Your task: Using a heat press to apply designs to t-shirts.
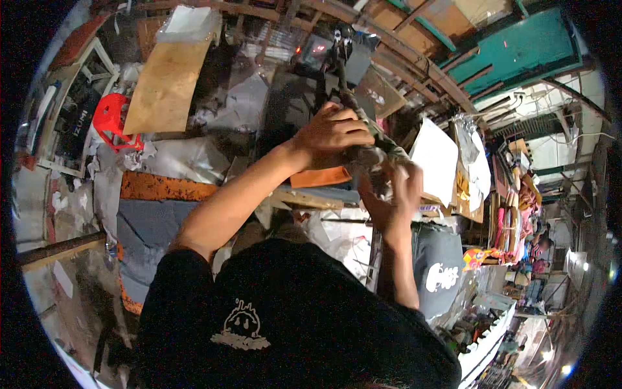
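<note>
So there are 2 bare hands on the job here, both up around a long mottled greenish-brown bundle (389, 146), maybe cloth, though blur makes that hard to swear to. It's just past the middle of the view, slanting up and away toward a dark machine-like thing (341, 47); can't tell if they're actually joined.

The left hand (334, 134) has its fingers curled over the bundle's near-left side, so I'd call that grip narrow and holding it. The right hand (400, 194) is lower down, at the near end, smeared with motion. Thumb and fingers look spread around something, but I honestly can't tell how tight that grip is.

My read: this is a 2-handed working step, left steadying, right working the near end. Next move, imo, calls for a firm left hold and a clean pinch from the right, staying clear of the white sheet (435, 159) just to the right and the orange strip (321, 177) below the left hand.
</note>
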A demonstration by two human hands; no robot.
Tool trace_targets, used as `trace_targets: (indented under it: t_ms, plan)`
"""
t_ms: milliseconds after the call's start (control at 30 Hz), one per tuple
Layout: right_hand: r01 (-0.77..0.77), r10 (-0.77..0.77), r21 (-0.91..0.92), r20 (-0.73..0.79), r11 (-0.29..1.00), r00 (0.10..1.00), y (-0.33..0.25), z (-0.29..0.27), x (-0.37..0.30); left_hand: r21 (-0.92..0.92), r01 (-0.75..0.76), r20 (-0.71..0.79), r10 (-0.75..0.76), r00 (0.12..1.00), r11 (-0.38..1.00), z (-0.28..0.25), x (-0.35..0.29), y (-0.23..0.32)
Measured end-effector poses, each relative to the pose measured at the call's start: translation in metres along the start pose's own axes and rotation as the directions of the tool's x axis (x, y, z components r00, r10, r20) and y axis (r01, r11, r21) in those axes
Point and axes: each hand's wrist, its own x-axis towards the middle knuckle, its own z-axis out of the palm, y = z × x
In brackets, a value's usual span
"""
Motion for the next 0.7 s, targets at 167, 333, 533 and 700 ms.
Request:
trace_targets:
  t_ms: [167,333,533,700]
  plan:
    - [-0.002,-0.163,0.361,0.428,0.933,0.889,0.005,-0.008,0.008,0.096,-0.049,-0.117,0.060,0.991,0.994,-0.030,0.076,-0.006]
    - [-0.191,-0.379,0.570,0.724,0.799,0.576,0.080,0.049,0.049,-0.106,-0.009,-0.286,-0.022,0.958,0.994,-0.051,0.156,-0.037]
    - [0.121,-0.300,0.278,0.805,0.953,0.513,0.072,0.066,0.116,-0.291,0.339,0.010,-0.352,0.936,0.895,-0.105,0.236,-0.065]
    - [0.314,-0.441,0.310,0.602,0.897,0.666,0.083,0.078,0.136,-0.269,0.298,-0.089,-0.332,0.939,0.916,-0.105,0.270,-0.095]
